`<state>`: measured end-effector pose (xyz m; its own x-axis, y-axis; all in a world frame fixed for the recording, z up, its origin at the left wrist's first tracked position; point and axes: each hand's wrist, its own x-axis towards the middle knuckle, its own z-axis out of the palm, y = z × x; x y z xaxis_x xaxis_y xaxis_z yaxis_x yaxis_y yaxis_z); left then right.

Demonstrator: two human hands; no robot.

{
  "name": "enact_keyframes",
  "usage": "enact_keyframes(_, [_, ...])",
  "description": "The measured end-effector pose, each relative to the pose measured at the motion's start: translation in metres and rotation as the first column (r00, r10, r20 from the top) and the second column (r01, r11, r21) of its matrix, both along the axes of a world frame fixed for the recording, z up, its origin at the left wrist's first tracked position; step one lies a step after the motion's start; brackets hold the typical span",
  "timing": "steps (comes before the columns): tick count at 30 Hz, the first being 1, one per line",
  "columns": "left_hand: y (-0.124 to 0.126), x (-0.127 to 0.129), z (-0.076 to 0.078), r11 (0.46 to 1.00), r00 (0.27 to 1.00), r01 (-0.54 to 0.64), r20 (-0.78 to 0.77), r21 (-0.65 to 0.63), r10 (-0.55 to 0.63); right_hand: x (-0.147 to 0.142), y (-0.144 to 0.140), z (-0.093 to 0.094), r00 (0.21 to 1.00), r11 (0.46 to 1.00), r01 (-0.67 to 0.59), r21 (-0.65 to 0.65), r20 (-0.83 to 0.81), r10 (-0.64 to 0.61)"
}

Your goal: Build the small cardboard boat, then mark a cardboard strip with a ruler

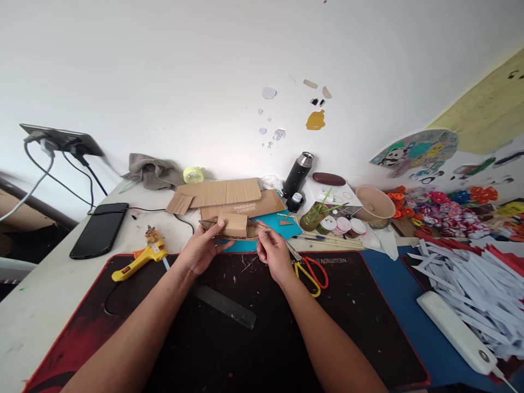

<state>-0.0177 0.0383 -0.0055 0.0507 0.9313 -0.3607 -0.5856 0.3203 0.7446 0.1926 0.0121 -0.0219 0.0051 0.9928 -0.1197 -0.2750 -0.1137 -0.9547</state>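
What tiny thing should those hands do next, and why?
Perhaps the right hand should let go of the cardboard piece while the left hand supports it: both hands hold it now, and the scissors and glue gun lie unheld, so using either would need a free hand.

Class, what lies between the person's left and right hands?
In the head view, a folded cardboard piece, held by the left hand and right hand; below it show a blue sheet and scraps on the black mouse mat.

Craft desk (49,297), home vs. classrm unclear: glue gun (144,258) on L, cut cardboard (234,225) mid, scissors (298,257) nr it, paper strips (478,295) on R, cutouts (315,120) on far wall (164,82).
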Motion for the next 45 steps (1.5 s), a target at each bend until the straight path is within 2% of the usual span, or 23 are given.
enact_keyframes(5, [0.001, -0.003, 0.001, 0.996, 0.995, -0.052, -0.085, 0.07, 0.058, 0.002, 0.001, -0.003, 1.0, 1.0, 0.01, 0.016, -0.004, -0.01])
enact_keyframes(9, [0.003, -0.011, 0.002, 0.978, 0.972, -0.01, -0.229, 0.206, 0.059, 0.011, 0.003, -0.002, 0.993, 0.993, 0.114, 0.04, 0.014, -0.115])
enact_keyframes(16, [0.004, -0.021, 0.006, 0.95, 0.956, 0.069, -0.294, 0.303, 0.025, 0.036, 0.003, 0.009, 0.943, 0.976, 0.103, 0.19, 0.293, -0.156])
enact_keyframes(20, [0.0, -0.025, 0.008, 0.917, 0.925, 0.278, -0.338, 0.286, -0.174, 0.037, 0.0, 0.011, 0.93, 0.973, 0.024, 0.228, 0.352, -0.105])
enact_keyframes(23, [-0.004, -0.025, 0.01, 0.87, 0.884, 0.419, -0.335, 0.261, -0.325, 0.029, -0.005, 0.01, 0.94, 0.969, -0.135, 0.207, 0.336, 0.059])
enact_keyframes(25, [-0.005, -0.024, 0.011, 0.85, 0.87, 0.457, -0.333, 0.261, -0.364, 0.022, -0.008, 0.008, 0.934, 0.967, -0.212, 0.143, 0.32, 0.158])
enact_keyframes(29, [-0.006, -0.018, 0.012, 0.866, 0.889, 0.424, -0.304, 0.267, -0.342, 0.013, -0.011, 0.006, 0.94, 0.965, -0.243, 0.095, 0.269, 0.21])
enact_keyframes(34, [-0.008, -0.001, 0.005, 0.907, 0.935, 0.332, -0.214, 0.258, -0.281, 0.009, -0.009, 0.005, 0.957, 0.976, -0.177, 0.126, 0.253, 0.141])
enact_keyframes(39, [-0.013, 0.013, -0.003, 0.937, 0.934, 0.267, -0.299, 0.227, -0.194, 0.002, -0.007, 0.001, 0.952, 0.982, -0.13, 0.138, 0.296, 0.084])
enact_keyframes(45, [-0.015, 0.017, -0.001, 0.946, 0.922, 0.21, -0.373, 0.247, -0.107, -0.008, -0.007, -0.01, 0.959, 0.984, -0.068, 0.162, 0.282, 0.02])
